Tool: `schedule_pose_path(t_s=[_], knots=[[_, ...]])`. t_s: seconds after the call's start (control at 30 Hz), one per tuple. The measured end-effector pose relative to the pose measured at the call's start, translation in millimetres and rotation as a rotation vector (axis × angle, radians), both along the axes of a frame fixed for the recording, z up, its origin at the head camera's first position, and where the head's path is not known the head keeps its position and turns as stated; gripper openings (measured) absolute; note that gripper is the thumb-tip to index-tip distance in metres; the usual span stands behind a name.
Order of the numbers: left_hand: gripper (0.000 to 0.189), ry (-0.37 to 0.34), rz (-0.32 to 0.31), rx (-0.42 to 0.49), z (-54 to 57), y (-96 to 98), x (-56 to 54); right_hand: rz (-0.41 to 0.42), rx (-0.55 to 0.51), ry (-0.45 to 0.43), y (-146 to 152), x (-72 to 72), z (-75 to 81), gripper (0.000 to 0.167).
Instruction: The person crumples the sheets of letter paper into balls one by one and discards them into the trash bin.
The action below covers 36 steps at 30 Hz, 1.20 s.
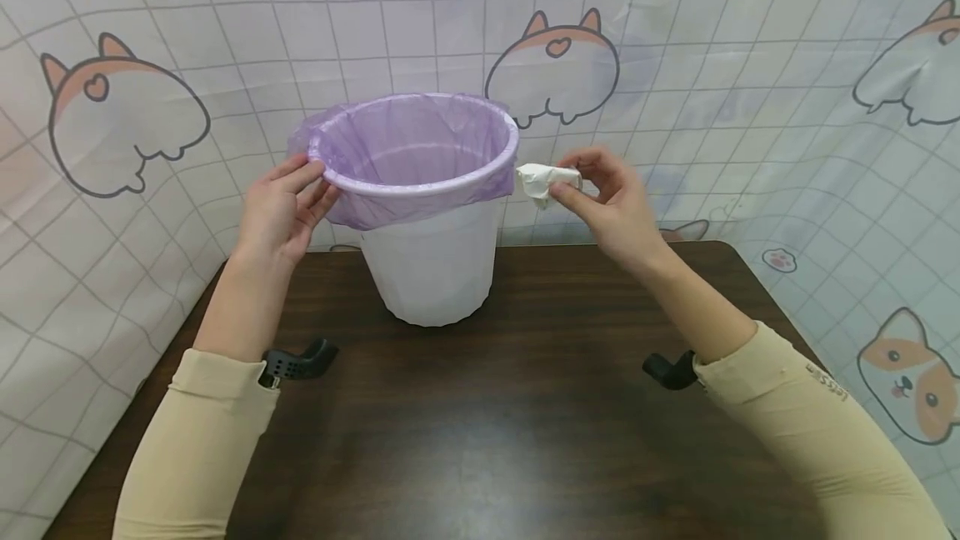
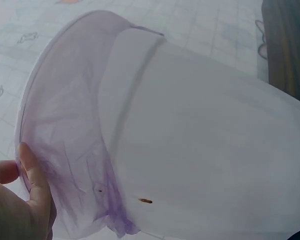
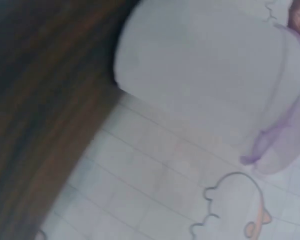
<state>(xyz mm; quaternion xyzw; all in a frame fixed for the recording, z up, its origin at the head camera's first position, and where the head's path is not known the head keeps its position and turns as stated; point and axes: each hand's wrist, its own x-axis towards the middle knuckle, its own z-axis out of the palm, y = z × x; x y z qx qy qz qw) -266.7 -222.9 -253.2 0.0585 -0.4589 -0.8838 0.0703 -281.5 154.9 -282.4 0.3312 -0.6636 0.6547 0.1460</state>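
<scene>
A white trash can (image 1: 431, 265) stands at the back of the dark wooden table, its mouth lined with a thin purple trash bag (image 1: 420, 207) folded out over the rim. My left hand (image 1: 281, 211) pinches the lined rim at its left side; the left wrist view has thumb and fingers on either side of that edge. A crumpled white piece of tissue (image 1: 547, 180) is between the thumb and fingers of my right hand (image 1: 615, 202), just right of the rim. Only bits of fingers show at the right wrist view's edge, and the tissue is out of sight there.
The brown tabletop (image 1: 480, 423) spreads in front of the can. Behind it and at both sides hangs a white gridded cloth (image 1: 712, 48) with cartoon corgis. Black camera mounts (image 1: 303, 359) sit at both wrists.
</scene>
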Motion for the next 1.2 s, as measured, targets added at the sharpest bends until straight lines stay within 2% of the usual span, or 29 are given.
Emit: schedule_pose_path(t_s=[0.23,0.4,0.5,0.6,0.77,0.83,0.93,1.1,1.2], knots=[[0.075,-0.009,-0.011,-0.005,2.2,-2.3,0.3,-0.035,0.004,0.039,-22.9,-20.6,37.8,0.021],[0.075,-0.021,-0.015,-0.016,3.4,-4.1,-0.7,-0.064,0.075,0.085,-44.1,-41.4,49.8,0.023],[0.074,-0.026,-0.016,-0.034,3.2,-4.1,-0.9,-0.068,0.147,0.118,-56.8,-51.0,51.6,0.027],[0.073,-0.021,-0.019,-0.05,3.0,-3.6,-0.3,-0.095,0.264,0.123,-67.6,-56.9,53.3,0.032],[0.072,-0.018,-0.022,-0.044,2.0,-3.0,1.0,-0.082,0.446,0.091,-77.7,-60.6,55.5,0.05],[0.071,-0.015,-0.023,-0.041,1.3,-2.7,1.1,-0.062,0.465,0.093,-78.1,-60.0,55.0,0.054],[0.07,-0.001,-0.022,-0.043,0.3,-2.3,1.2,-0.081,0.467,0.135,-74.6,-58.4,53.1,0.052],[0.07,0.015,-0.018,-0.047,-0.6,-2.2,0.6,-0.17,0.429,0.27,-57.2,-56.2,44.6,0.042],[0.069,0.013,-0.019,-0.054,-1.2,-3.5,1.6,-0.208,0.423,0.292,-42.2,-54.4,39.0,0.039]])
